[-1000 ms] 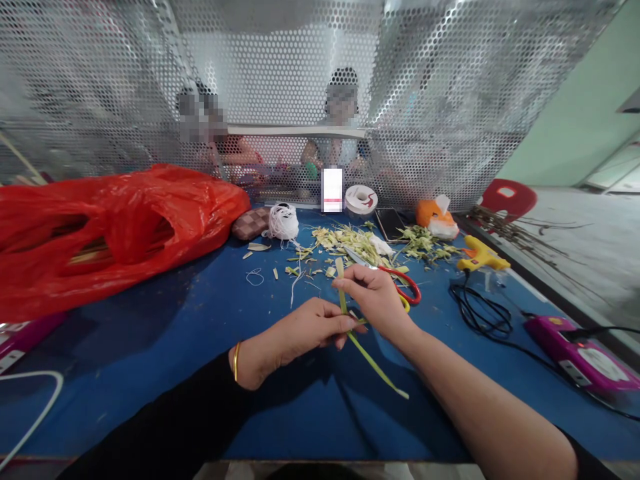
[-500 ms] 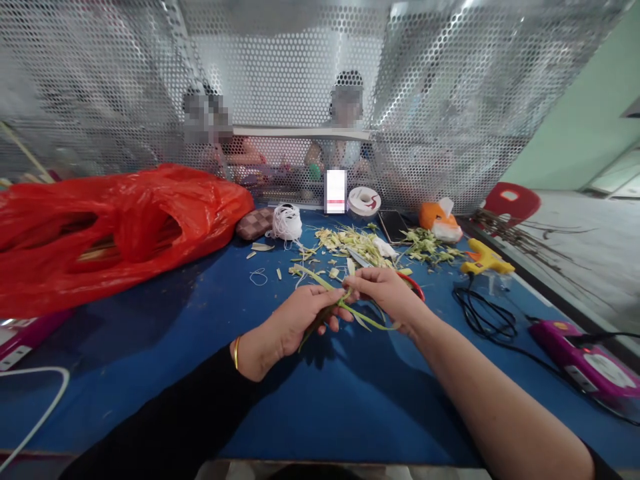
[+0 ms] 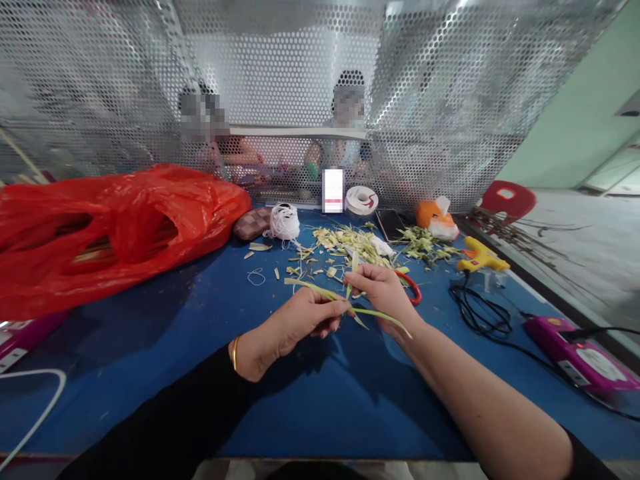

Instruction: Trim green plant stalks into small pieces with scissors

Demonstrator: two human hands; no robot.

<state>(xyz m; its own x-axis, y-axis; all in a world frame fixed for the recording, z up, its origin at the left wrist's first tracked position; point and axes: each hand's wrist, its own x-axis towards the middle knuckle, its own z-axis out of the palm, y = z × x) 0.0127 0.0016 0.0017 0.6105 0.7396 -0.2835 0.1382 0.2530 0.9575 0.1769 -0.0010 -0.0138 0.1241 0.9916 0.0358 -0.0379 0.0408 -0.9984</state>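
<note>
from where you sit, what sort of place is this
Probably a craft workshop: a yellow glue gun, a ball of white string and plant trimmings lie on a blue table.

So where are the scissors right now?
In the head view, the scissors lie right of centre on the blue table, mostly hidden behind the right hand, just nearer than the scraps.
</note>
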